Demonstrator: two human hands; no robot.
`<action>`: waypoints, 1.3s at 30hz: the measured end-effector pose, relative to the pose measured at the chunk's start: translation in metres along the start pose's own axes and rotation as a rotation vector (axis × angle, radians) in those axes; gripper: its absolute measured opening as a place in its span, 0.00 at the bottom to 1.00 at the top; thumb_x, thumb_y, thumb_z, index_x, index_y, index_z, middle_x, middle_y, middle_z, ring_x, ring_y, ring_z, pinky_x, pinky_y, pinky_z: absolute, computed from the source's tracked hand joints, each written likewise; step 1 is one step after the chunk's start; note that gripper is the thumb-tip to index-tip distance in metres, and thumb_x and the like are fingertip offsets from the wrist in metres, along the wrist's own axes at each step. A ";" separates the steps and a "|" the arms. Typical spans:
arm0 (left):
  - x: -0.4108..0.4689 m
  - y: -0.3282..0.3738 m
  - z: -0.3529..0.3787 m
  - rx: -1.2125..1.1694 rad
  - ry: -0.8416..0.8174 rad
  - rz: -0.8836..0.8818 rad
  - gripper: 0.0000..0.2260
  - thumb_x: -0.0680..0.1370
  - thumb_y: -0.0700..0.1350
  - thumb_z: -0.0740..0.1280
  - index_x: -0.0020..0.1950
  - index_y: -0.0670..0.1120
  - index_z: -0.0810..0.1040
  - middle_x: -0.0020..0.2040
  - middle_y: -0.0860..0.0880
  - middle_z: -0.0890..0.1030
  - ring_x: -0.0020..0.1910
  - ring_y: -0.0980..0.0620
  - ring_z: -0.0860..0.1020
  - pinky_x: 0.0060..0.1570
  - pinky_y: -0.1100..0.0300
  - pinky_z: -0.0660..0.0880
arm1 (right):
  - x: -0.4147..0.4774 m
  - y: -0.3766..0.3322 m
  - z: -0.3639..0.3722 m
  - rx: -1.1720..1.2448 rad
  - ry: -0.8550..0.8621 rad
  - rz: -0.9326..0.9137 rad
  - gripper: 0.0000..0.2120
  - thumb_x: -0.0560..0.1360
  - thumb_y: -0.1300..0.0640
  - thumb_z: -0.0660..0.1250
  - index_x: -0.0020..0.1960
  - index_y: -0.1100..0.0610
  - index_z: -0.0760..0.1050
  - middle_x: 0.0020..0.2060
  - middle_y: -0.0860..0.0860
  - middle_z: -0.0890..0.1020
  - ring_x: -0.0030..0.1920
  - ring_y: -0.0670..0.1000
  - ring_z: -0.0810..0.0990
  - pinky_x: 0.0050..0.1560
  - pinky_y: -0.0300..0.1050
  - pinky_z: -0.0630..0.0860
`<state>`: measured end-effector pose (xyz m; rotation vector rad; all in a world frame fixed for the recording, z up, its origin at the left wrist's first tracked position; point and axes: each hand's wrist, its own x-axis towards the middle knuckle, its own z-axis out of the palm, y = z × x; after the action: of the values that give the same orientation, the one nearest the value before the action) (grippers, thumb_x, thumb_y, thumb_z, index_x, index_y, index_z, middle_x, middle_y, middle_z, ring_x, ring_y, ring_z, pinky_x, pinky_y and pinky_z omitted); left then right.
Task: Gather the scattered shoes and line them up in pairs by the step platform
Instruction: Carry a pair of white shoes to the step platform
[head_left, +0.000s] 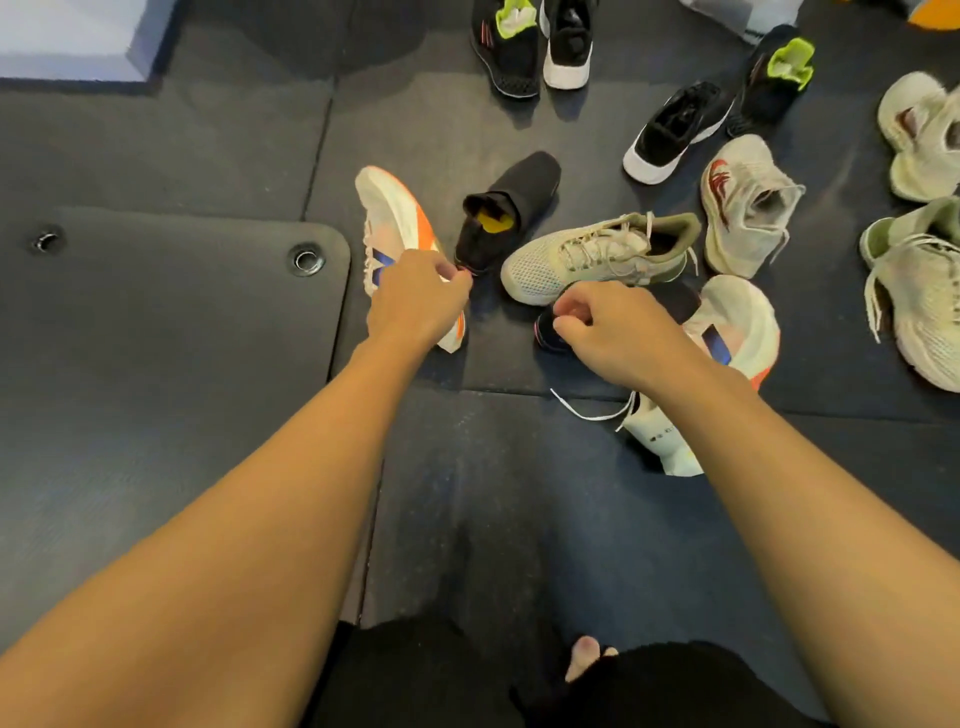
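**A:** Firstly, head view, entry one: what has the left hand got?

**B:** Thumb and forefinger pinch the heel tab of the black slip-on, which lies just beyond the fingertips. It is soft knit with a yellow insole and no laces. The tab is probably the easiest place to lift it.

**A:** Entry two, the right hand?

**B:** Its fingers curl round the collar of the second black shoe, which is mostly hidden beneath the knuckles. It has dark fabric and pink trim. My guess is one shoe per hand, so the pair travels together.

**A:** Other stock?

**B:** A white-and-orange trainer with a thick foam sole lies under the left hand. Its mate is behind the right wrist. A cream mesh trainer, laced, sits just beyond the right hand.

**A:** Destination?

**B:** Probably the pale block, far beyond the left hand, across the grained rubber floor. It looks like the step platform.
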<state>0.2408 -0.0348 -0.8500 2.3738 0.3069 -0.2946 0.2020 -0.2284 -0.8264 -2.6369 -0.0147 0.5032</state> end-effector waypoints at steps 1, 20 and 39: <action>0.009 -0.013 0.004 0.031 -0.019 -0.039 0.12 0.75 0.51 0.63 0.55 0.50 0.79 0.56 0.47 0.79 0.56 0.45 0.75 0.51 0.55 0.70 | 0.005 0.010 0.011 -0.023 -0.025 0.032 0.11 0.76 0.50 0.61 0.57 0.48 0.76 0.54 0.51 0.81 0.53 0.57 0.77 0.56 0.54 0.75; 0.063 -0.080 0.036 -0.344 -0.191 -0.420 0.27 0.75 0.40 0.69 0.70 0.47 0.60 0.63 0.42 0.73 0.44 0.43 0.81 0.39 0.50 0.81 | 0.005 0.085 0.097 -0.553 -0.382 0.270 0.17 0.77 0.53 0.60 0.65 0.54 0.68 0.61 0.54 0.74 0.60 0.57 0.75 0.45 0.47 0.68; 0.073 -0.062 0.051 -0.008 0.016 -0.192 0.25 0.71 0.49 0.72 0.64 0.39 0.72 0.62 0.40 0.76 0.62 0.38 0.73 0.60 0.44 0.69 | 0.000 0.092 0.087 -0.922 -0.272 0.302 0.14 0.78 0.59 0.61 0.62 0.54 0.77 0.60 0.52 0.79 0.61 0.54 0.76 0.56 0.45 0.75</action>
<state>0.2851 -0.0155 -0.9471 2.3432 0.5441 -0.3625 0.1650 -0.2738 -0.9386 -3.4502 0.0884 1.1871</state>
